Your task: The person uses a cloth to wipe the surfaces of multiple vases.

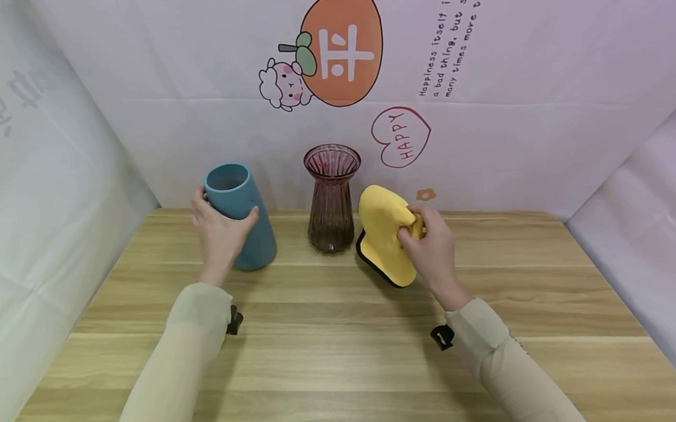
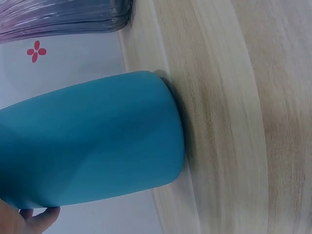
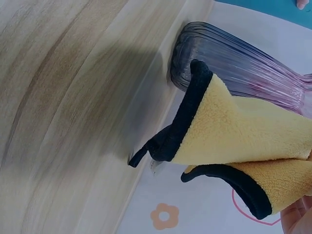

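Observation:
My left hand point(image 1: 219, 233) grips a tall blue vase point(image 1: 259, 237) near its upper part, thumb on one side and fingers round the other. The vase stands at the back left of the table, its round mouth facing up. At the back right, my right hand point(image 1: 431, 244) pinches a yellow cleaning cloth point(image 1: 386, 234) with black edging. The cloth hangs folded from the fingers, and its fuzzy pile shows in the right wrist view. Between the hands stands a ribbed purple glass vase point(image 1: 330, 211) with a flared rim; the cloth point(image 3: 234, 126) partly overlaps it in the right wrist view.
The wood-grain table point(image 1: 323, 371) reaches back to a white printed backdrop point(image 1: 204, 65) with a cartoon sheep, an orange fruit and lettering. White sheeting point(image 1: 35, 239) hangs along the left side and more along the right. A black clip-like piece sits at each cuff.

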Available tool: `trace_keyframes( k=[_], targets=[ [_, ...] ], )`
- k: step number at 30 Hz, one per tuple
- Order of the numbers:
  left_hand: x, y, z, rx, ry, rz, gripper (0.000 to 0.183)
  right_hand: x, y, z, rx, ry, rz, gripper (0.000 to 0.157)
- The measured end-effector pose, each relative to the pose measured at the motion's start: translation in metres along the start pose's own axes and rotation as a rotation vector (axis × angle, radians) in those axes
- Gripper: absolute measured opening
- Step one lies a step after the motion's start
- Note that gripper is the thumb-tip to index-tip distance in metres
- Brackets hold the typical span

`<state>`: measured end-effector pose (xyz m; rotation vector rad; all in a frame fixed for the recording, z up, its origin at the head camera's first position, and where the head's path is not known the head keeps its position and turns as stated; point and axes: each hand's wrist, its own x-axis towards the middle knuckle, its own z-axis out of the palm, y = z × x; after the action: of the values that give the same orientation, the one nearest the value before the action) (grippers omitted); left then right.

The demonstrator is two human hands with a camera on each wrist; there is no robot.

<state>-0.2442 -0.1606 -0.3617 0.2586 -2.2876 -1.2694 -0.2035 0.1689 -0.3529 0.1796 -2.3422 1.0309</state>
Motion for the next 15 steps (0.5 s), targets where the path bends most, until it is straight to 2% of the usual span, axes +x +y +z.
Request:
trace_keyframes(
  k=[15],
  targets=[
    [-0.018, 0.013, 0.005, 0.002, -0.115, 0.009, 0.095, 0.0, -0.004, -0.002, 0.01, 0.004, -0.003, 0.03]
  ],
)
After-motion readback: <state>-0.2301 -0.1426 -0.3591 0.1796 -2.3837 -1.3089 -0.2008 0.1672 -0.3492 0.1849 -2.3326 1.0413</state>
